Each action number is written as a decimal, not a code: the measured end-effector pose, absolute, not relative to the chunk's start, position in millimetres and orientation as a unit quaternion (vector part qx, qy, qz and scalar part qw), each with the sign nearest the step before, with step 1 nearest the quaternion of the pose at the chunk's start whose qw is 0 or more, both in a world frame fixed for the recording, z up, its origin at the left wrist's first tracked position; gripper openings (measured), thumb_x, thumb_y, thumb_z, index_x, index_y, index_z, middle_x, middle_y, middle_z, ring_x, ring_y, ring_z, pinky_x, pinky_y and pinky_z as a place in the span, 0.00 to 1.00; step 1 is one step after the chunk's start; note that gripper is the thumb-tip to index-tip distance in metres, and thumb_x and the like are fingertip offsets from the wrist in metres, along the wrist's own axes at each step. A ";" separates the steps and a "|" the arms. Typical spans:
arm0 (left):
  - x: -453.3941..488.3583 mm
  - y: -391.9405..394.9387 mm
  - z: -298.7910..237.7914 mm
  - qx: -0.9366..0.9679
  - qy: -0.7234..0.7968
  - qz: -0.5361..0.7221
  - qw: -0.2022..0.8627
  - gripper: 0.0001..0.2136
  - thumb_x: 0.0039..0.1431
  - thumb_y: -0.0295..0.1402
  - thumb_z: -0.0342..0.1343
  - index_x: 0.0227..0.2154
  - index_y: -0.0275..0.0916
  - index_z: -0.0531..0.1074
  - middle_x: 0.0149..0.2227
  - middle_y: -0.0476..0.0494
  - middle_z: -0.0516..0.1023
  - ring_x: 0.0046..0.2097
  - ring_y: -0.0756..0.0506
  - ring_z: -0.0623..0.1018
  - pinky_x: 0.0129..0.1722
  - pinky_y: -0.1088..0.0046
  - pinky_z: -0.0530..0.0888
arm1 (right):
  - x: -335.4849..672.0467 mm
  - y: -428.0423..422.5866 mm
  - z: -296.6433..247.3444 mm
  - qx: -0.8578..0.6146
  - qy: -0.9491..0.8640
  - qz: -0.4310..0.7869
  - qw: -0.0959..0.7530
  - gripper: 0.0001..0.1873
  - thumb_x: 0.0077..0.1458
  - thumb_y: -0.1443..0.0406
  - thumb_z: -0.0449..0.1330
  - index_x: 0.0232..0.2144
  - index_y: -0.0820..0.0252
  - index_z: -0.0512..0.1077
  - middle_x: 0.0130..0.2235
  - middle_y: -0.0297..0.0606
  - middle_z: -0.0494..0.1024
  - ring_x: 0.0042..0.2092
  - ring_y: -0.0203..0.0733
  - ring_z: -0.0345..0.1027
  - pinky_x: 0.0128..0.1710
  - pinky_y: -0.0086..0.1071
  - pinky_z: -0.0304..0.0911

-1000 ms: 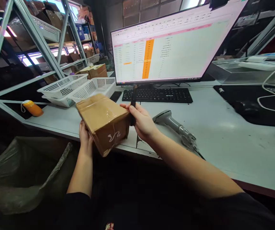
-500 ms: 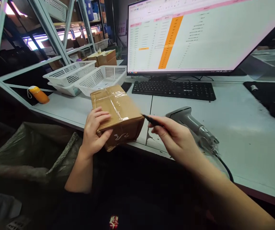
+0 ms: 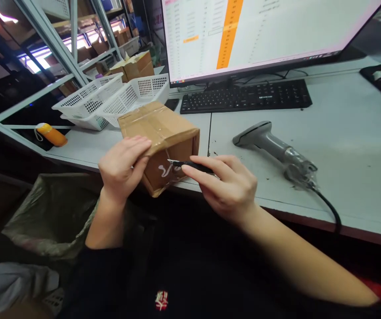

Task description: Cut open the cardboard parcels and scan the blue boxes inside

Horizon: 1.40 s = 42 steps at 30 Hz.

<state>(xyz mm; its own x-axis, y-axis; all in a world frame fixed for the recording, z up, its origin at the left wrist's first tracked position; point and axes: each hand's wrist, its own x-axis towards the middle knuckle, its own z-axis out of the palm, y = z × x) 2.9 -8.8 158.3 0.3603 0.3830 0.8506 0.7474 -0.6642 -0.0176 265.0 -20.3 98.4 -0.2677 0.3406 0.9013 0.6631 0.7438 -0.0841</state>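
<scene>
A taped cardboard box (image 3: 160,124) rests tilted at the front edge of the white desk, its near side facing me with a pale squiggle on it. My left hand (image 3: 120,166) grips the box's left top edge, thumb on the near side and fingers over the top. In my right hand (image 3: 226,184) is a black utility knife (image 3: 197,167), pinched between thumb and fingers. Its blade points left, at the near face of the box by the squiggle; whether the tip touches the cardboard I cannot tell.
A grey barcode scanner (image 3: 273,144) lies to the right, its cable running over the desk edge. Behind are a keyboard (image 3: 246,96), a monitor (image 3: 276,35) and white plastic baskets (image 3: 87,97). An orange bottle (image 3: 52,135) stands left, above a lined bin (image 3: 51,217).
My right hand has brought the knife from the box's right top corner leftward to its near face. The box is tipped so that this face shows more. The view has shifted.
</scene>
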 end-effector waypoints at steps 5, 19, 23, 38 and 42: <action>6.7 -1.2 175.3 -0.759 -0.376 -0.474 0.239 0.09 0.69 0.34 0.62 0.48 0.45 0.83 0.45 0.48 0.87 0.45 0.43 0.86 0.49 0.67 0.82 | 240.9 -8.4 103.4 -0.341 -0.729 -0.151 0.574 0.24 0.65 0.75 0.61 0.55 0.43 0.82 0.52 0.35 0.85 0.46 0.43 0.75 0.46 0.37 0.74; 27.2 -12.2 186.9 -0.740 -0.400 -0.504 0.196 0.11 0.72 0.41 0.60 0.40 0.42 0.84 0.37 0.47 0.86 0.39 0.45 0.84 0.42 0.70 0.79 | 257.0 -2.2 110.6 -0.414 -0.676 -0.103 0.600 0.22 0.68 0.69 0.60 0.57 0.41 0.81 0.51 0.40 0.82 0.49 0.50 0.73 0.51 0.46 0.70; 33.4 -13.1 188.0 -0.729 -0.406 -0.519 0.187 0.14 0.73 0.42 0.60 0.35 0.41 0.83 0.33 0.48 0.84 0.35 0.47 0.82 0.38 0.71 0.77 | 275.1 -0.4 102.6 -0.434 -0.639 -0.105 0.626 0.22 0.68 0.67 0.60 0.59 0.41 0.80 0.50 0.42 0.82 0.49 0.52 0.74 0.52 0.48 0.70; 34.3 -12.2 185.5 -0.748 -0.371 -0.517 0.187 0.10 0.72 0.39 0.61 0.35 0.42 0.82 0.34 0.49 0.84 0.36 0.47 0.81 0.39 0.70 0.75 | 248.7 8.2 102.5 -0.411 -0.645 -0.115 0.634 0.19 0.68 0.69 0.59 0.50 0.41 0.84 0.47 0.39 0.82 0.46 0.48 0.74 0.49 0.43 0.72; 49.2 -9.5 173.1 -0.718 -0.357 -0.566 0.192 0.07 0.71 0.36 0.63 0.35 0.43 0.79 0.33 0.49 0.81 0.35 0.46 0.78 0.39 0.67 0.74 | 256.7 7.5 81.8 -0.419 -0.618 -0.034 0.664 0.15 0.69 0.63 0.60 0.51 0.46 0.83 0.46 0.42 0.82 0.46 0.49 0.75 0.50 0.45 0.72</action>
<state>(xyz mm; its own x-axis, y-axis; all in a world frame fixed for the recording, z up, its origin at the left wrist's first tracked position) 49.2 -9.5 173.1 0.1051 0.2960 0.9494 0.7299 -0.6714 0.1285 256.7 7.5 81.8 0.2335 0.4733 0.8494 0.5628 0.6465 -0.5150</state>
